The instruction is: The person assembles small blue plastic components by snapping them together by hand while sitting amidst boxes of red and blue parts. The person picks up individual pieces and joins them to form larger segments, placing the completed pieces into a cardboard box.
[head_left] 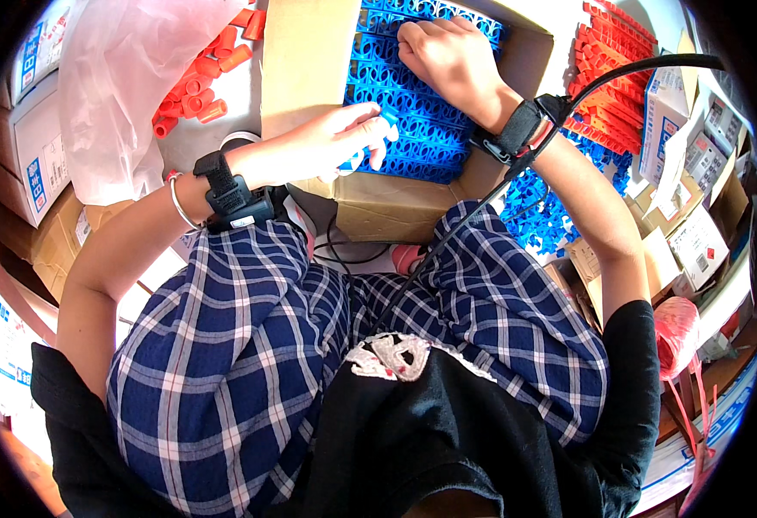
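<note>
Blue moulded plastic parts [409,129], thin-walled with ring-shaped cutouts, are sitting in tight rows inside a corrugated cardboard box [305,78], top centre of frame. Left hand [353,138] is hovering by the box's left side, fingers grasping small glossy blue pieces [387,114]. Right hand [454,65] is resting over the rows, knuckles up, fingers curled; fingertips hidden, can't make out if they're gripping anything. Orange-red hollow tubes [199,97], smooth and tapered, are lying loose upper left, beside a translucent, wrinkled plastic bag [124,104]. Upper right, ribbed red strips [611,78] are lying stacked; jagged loose blue parts [538,211] are piling up below them. Smooth black cable [629,66] is arching past the right wrist.
</note>
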`<state>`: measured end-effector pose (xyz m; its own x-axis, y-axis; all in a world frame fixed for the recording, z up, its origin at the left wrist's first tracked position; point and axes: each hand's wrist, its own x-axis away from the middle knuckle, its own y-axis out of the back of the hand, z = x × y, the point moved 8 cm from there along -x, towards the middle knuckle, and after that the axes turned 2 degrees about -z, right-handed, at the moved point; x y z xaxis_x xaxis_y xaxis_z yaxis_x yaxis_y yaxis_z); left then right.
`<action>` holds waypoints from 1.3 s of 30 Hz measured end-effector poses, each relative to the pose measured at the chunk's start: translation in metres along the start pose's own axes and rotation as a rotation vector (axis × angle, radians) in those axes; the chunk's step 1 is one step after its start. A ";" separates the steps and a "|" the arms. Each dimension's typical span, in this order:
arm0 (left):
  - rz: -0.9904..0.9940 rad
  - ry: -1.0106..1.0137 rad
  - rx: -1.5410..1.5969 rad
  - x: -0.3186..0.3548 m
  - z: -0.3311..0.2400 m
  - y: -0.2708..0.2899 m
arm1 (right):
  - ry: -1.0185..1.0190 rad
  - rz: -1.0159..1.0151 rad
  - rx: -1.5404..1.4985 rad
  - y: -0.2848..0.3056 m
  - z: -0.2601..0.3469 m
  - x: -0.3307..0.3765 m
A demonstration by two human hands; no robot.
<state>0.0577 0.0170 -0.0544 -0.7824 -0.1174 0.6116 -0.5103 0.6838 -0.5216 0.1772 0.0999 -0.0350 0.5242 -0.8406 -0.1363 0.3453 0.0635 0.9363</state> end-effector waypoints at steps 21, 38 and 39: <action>-0.069 0.017 -0.075 -0.002 0.007 0.005 | -0.333 0.054 -0.987 0.019 0.047 0.047; -0.015 0.047 -0.002 0.002 0.003 0.003 | -0.453 0.027 -0.854 0.017 0.043 0.045; -0.049 0.042 0.009 0.003 0.001 0.004 | -0.453 0.027 -0.854 0.018 0.044 0.046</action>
<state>0.0525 0.0183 -0.0551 -0.7412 -0.1199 0.6605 -0.5504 0.6718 -0.4957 0.1732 0.0393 -0.0104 0.2521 -0.9495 0.1871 0.8810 0.3051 0.3617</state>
